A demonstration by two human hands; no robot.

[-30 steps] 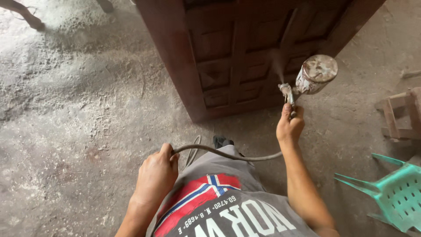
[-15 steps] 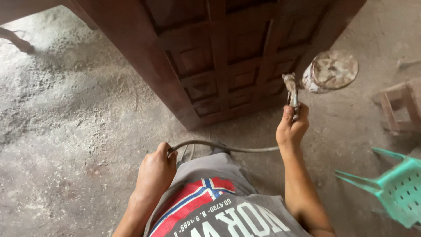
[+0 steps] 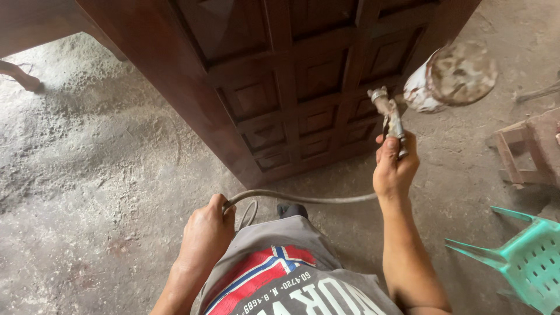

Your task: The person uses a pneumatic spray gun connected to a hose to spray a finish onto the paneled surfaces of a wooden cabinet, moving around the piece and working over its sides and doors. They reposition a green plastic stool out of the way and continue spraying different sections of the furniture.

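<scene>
Risks: the grey rubber hose gripped in your left hand may snag your legs; the crusted metal spray gun clenched in your right hand may knock the dark carved wooden door just ahead. Count: one gun, one hose, one door, one turquoise plastic chair right of your right arm.

soft even daylight, no harsh shadows or glare; the spray gun's cup is blurry, wide-angle stretch at the edges, floor looks sharp enough

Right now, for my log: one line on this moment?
left hand: grips hose | right hand: holds spray gun | aimed at door
</scene>
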